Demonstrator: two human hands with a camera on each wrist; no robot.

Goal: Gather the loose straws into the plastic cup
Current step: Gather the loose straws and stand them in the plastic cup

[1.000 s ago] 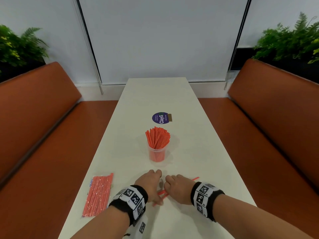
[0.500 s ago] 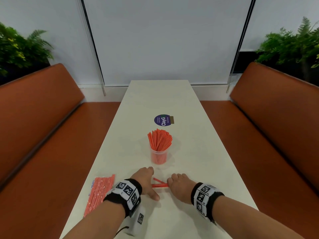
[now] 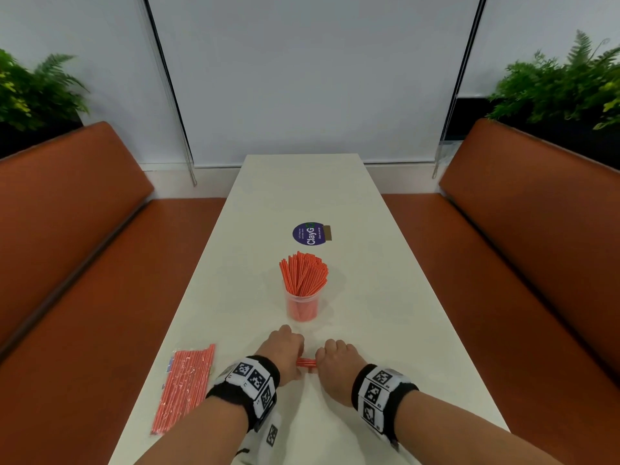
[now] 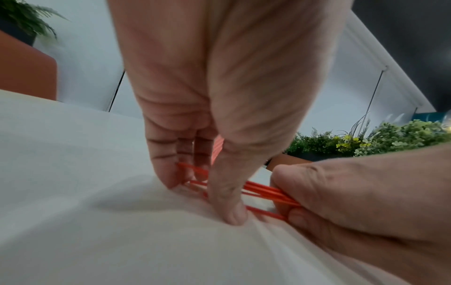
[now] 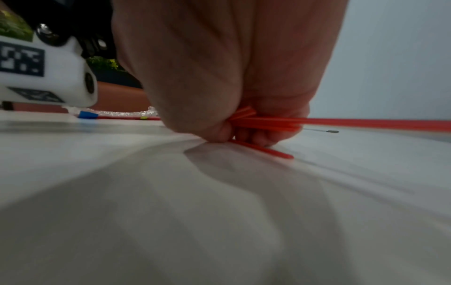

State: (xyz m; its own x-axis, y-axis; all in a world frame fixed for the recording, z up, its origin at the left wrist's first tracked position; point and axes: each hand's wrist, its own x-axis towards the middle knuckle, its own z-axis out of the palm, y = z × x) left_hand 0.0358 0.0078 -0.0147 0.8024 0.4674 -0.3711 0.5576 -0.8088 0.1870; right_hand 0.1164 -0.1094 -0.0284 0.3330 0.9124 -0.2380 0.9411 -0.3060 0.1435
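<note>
A clear plastic cup packed with orange straws stands mid-table. Just in front of it, several loose orange straws lie bunched on the white table between my two hands. My left hand pinches one end of the bunch, thumb and fingers pressed down on the straws. My right hand curls around the other end, and the loose straws stick out of its fist; one straw lies on the table under it.
A sealed plastic packet of orange straws lies at the near left edge of the table. A round purple sticker sits beyond the cup. Orange benches flank the table on both sides.
Both hands have drawn closer together, sweeping the scattered straws into one short bunch. The straw that stuck out to the right of my right hand is now inside its grip.
</note>
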